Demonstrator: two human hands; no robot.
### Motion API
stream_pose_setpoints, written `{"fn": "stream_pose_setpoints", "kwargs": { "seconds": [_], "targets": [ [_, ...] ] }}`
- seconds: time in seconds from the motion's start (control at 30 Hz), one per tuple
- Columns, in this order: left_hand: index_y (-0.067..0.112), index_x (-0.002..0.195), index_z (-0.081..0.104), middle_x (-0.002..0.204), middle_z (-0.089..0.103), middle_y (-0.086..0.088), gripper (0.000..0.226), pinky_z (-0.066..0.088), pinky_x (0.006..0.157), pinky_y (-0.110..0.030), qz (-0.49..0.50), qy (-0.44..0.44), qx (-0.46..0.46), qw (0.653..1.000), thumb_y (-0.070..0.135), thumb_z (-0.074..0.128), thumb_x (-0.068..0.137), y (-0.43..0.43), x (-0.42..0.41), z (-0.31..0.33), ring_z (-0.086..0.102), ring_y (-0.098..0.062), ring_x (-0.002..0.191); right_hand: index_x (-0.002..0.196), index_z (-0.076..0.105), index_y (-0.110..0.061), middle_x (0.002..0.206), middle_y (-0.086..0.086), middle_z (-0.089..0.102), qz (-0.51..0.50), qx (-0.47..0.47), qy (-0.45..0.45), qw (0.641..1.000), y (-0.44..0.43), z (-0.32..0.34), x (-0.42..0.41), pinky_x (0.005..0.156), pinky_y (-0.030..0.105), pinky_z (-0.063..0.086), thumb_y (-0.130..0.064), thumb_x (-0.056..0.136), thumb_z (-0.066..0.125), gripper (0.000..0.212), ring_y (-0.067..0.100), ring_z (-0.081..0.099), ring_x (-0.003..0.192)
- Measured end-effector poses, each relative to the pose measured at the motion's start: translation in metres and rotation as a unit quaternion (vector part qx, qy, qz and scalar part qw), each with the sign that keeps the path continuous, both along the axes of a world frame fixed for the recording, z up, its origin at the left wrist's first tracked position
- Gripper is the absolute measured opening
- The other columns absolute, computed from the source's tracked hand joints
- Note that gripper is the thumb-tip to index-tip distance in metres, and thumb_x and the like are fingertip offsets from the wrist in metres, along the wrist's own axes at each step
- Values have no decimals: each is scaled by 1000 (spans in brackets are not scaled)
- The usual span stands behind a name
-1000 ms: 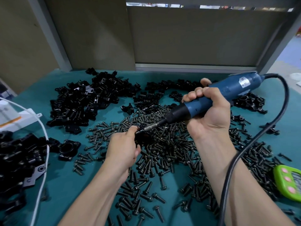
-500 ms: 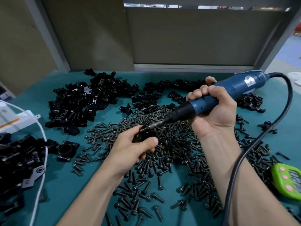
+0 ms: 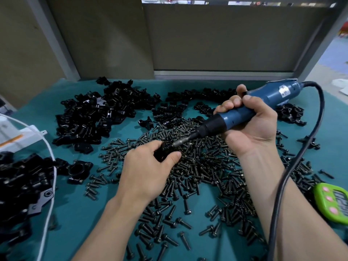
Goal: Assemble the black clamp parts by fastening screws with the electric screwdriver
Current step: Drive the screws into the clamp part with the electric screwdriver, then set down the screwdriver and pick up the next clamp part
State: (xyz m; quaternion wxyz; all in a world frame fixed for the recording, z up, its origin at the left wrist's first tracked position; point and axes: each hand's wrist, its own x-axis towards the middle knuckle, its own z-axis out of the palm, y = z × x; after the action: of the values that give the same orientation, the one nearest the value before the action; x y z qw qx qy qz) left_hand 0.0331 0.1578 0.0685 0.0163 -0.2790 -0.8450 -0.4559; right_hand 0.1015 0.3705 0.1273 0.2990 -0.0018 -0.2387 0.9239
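Teal desk [image 3: 75, 213], and the job is mid-desk. My read is that a screw is being driven into one clamp part.

- electric screwdriver [image 3: 273, 96] slants down and to the left. The right grip [image 3: 250, 127] is wrapped round its blue barrel.
- left grip [image 3: 148, 166] is closed round a single black clamp part [image 3: 162, 154], held just above the loose screws [image 3: 207, 166].
- bit [image 3: 180, 143] meets the part at the top of the left grip. The screw itself is hidden, so I can't tell if it's seated.

Doing it well:
- Line the bit up with the screw axis and push along it before triggering.
- Left grip takes the torque, so brace it and hold the fingertips off the bit side.
- A cocked bit will likely cam out or cross-thread.

Around:
- big heap of clamp parts [image 3: 98, 117] at far left
- second heap [image 3: 18, 181] at the left edge, white cord [image 3: 50, 185] lying over it
- one lone clamp [image 3: 77, 171] between that heap and the left grip
- black cable [image 3: 293, 166] loops from the screwdriver's tail down beside the right forearm. It could drag through the screws or tug the tool off line.
- green timer [image 3: 333, 200] at the right edge, just beside the cable

Nothing sits between bit and part.
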Motion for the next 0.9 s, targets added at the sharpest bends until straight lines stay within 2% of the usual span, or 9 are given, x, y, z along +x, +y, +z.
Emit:
{"fn": "stream_pose_setpoints", "kwargs": {
  "seconds": [0.1,0.2,0.37,0.47,0.57,0.67,0.73,0.83,0.9],
  "targets": [
    [32,79,70,64,70,10,20,49,48,-34,-4,-28,20,999,48,81,86,2,1,-1,62,-16,50,95,65,-8,70,3,52,-4,-2,-19,1000,2,1,-2,70,30,49,-4,75,59,22,19,52,61],
    [38,87,71,69,72,7,15,54,58,-41,-16,-58,41,997,45,84,83,0,-5,-2,67,-19,58,97,67,-8,69,2,53,-6,-15,-8,1000,4,-2,-2,70,30,49,-7,77,61,21,18,52,60],
    [46,96,66,77,68,22,26,50,68,-17,-20,84,12,996,44,86,80,-7,-10,-6,64,0,84,99,62,-12,66,1,57,75,29,114,990,6,-7,5,70,28,44,-8,77,65,22,15,55,61],
    [45,76,67,69,69,26,18,52,57,-12,67,5,44,997,43,84,83,-12,-19,-7,64,10,72,100,64,-10,67,0,57,29,4,90,996,9,1,8,70,28,46,-10,86,54,17,14,55,60],
    [30,79,74,65,72,5,17,55,51,-33,123,-119,207,963,41,76,92,-18,-31,-4,64,-10,52,106,65,-5,79,1,58,-7,-60,3,998,17,12,14,76,30,52,-13,94,60,15,16,58,65],
    [14,91,71,68,72,-1,19,56,55,-24,131,-233,366,891,31,69,100,-13,-29,3,68,-15,60,117,54,-3,95,10,55,-20,-63,-116,991,19,19,15,85,38,57,-7,85,66,34,23,61,79],
    [9,97,69,73,72,0,17,56,58,-21,117,-290,420,852,25,71,97,-7,-27,6,69,-13,64,120,50,-5,104,16,56,-10,12,-209,978,13,20,10,88,49,61,0,81,62,41,31,68,92],
    [-1,110,67,82,71,-2,29,56,60,-18,110,-291,424,851,16,78,89,-4,-29,8,68,-8,63,114,47,-6,107,23,62,21,136,-318,938,-5,12,-6,82,53,63,0,93,64,28,40,73,99],
    [2,104,68,80,72,-1,21,55,60,-18,110,-275,402,867,16,77,91,-5,-29,6,68,-8,64,113,53,-6,104,19,68,7,225,-376,899,-18,4,-17,73,47,65,-11,94,72,27,35,75,94]
  ]
}}
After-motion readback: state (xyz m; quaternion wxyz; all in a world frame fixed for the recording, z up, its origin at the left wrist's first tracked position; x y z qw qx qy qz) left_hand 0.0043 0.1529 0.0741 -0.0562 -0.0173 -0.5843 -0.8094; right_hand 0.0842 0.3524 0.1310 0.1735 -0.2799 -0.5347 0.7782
